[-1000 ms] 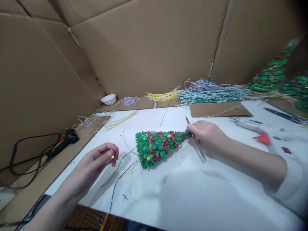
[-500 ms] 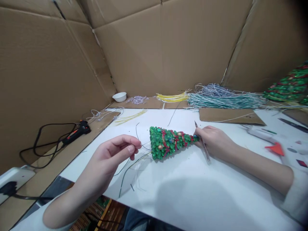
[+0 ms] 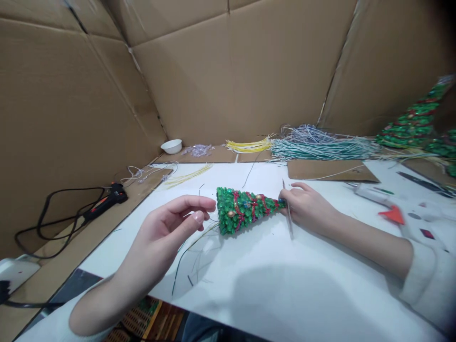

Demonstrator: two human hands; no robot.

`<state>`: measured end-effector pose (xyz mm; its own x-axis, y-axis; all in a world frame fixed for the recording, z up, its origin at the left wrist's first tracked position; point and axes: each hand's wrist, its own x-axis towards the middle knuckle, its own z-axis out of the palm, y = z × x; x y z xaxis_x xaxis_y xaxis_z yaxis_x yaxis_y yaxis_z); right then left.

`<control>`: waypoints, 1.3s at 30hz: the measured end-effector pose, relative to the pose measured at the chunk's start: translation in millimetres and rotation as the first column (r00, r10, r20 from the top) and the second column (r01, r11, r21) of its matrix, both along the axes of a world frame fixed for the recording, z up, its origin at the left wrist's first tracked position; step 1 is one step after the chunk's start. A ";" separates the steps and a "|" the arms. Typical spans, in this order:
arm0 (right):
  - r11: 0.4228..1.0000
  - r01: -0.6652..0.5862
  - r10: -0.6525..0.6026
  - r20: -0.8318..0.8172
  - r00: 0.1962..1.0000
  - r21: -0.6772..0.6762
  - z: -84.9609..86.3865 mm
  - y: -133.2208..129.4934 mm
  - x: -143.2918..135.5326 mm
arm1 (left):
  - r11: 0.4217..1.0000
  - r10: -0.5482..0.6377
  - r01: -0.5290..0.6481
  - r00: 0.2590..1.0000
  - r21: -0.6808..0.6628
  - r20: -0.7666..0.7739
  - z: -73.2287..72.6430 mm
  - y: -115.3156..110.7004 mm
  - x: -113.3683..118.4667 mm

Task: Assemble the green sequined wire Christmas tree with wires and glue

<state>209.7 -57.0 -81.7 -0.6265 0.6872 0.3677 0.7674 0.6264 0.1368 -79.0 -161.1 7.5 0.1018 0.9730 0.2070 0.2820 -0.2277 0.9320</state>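
Note:
A green cone-shaped Christmas tree [image 3: 240, 209] with red trim and gold balls lies on its side, its wide base to the left. My right hand [image 3: 306, 204] is closed round its narrow tip and also holds a thin pointed tool [image 3: 289, 216]. Beside the base, my left hand [image 3: 178, 223] has curled fingers near the thin wires [image 3: 185, 254] that come out of it. Whether the left fingertips pinch a wire cannot be made out.
At the back are a white bowl [image 3: 171, 146], clear beads [image 3: 199, 150], yellow wires [image 3: 249, 144] and green-white wires [image 3: 317, 148]. Glue guns lie left [image 3: 107, 200] and right [image 3: 377, 199]. More decorated trees [image 3: 409, 124] stand back right.
My left hand is now closer to the tree's base. The whole view has shifted a little, bringing more of the trees at the right into sight. My right hand keeps its hold.

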 end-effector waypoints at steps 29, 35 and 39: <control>0.983 -0.183 0.172 -0.297 0.939 -0.011 19.9 5.9 9.4 | 0.808 -0.269 0.538 0.701 0.242 -0.661 -36.5 96.1 -17.8; 0.935 -0.255 0.325 -0.316 0.891 0.245 34.7 -3.0 3.3 | 0.788 -0.281 0.584 0.622 0.194 -0.731 -26.8 98.2 -28.9; 0.901 -0.228 0.342 -0.283 0.896 0.368 40.2 -10.3 -2.9 | 0.737 -0.149 0.615 0.553 0.281 -0.820 -19.2 90.9 -24.1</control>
<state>206.8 -67.3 -41.4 -0.5778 0.3077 0.7559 0.5970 0.7909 0.1344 -103.1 -70.3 -11.7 0.7711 0.5650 0.2937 0.5394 -0.8247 0.1702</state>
